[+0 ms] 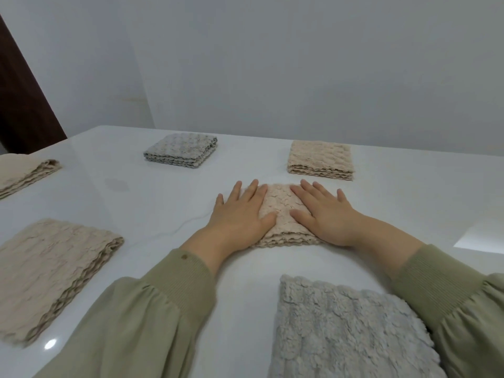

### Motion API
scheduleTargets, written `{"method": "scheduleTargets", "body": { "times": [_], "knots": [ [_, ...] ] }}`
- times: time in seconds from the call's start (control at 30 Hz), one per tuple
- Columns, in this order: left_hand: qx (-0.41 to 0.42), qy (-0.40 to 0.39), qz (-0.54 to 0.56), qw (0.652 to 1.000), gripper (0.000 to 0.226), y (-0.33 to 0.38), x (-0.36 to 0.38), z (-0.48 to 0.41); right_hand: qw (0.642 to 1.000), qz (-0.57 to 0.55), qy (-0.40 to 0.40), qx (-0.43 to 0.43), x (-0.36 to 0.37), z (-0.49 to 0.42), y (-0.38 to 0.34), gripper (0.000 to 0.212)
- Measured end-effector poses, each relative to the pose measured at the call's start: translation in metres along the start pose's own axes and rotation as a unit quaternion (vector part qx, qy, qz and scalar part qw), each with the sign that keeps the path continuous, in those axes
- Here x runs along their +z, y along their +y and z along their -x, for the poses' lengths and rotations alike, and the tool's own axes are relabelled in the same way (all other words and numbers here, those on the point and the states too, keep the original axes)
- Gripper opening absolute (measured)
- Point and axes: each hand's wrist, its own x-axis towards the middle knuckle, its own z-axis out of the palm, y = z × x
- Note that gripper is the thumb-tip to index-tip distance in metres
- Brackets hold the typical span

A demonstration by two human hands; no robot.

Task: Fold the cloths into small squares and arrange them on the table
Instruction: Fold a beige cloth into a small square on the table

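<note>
A folded beige cloth (282, 211) lies square in the middle of the white table (152, 192). My left hand (240, 214) presses flat on its left side, fingers straight and spread. My right hand (324, 214) presses flat on its right side the same way. Folded squares lie around it: a grey cloth (181, 150) at the back left, a beige cloth (320, 160) at the back right, a beige cloth (54, 271) at the near left, another beige cloth (24, 171) at the far left edge. A grey cloth (346, 331) lies close to me.
A plain white wall (300, 64) stands behind the table. A dark brown panel (19, 99) rises at the left. A thin loose thread (188, 222) trails on the table left of my left hand.
</note>
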Motion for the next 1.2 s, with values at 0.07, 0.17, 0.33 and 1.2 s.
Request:
{"method": "scheduleTargets", "body": {
  "times": [0.07,0.17,0.33,1.2],
  "knots": [
    [0.006,0.006,0.001,1.0,0.066,-0.001,0.0,-0.001,1.0,0.0,0.008,-0.001,-0.001,-0.001,0.001,0.063],
    [-0.012,0.057,0.036,0.998,0.068,-0.003,0.002,-0.005,0.999,-0.023,0.023,-0.015,0.001,0.001,0.005,0.064],
    [-0.11,0.158,0.136,0.972,0.054,-0.006,0.0,-0.011,0.961,-0.197,0.193,-0.005,-0.001,0.0,0.01,0.051],
    [-0.15,0.08,0.353,0.92,0.024,0.011,-0.04,-0.023,0.942,-0.288,-0.003,0.174,-0.049,-0.019,0.006,0.052]
  ]
}}
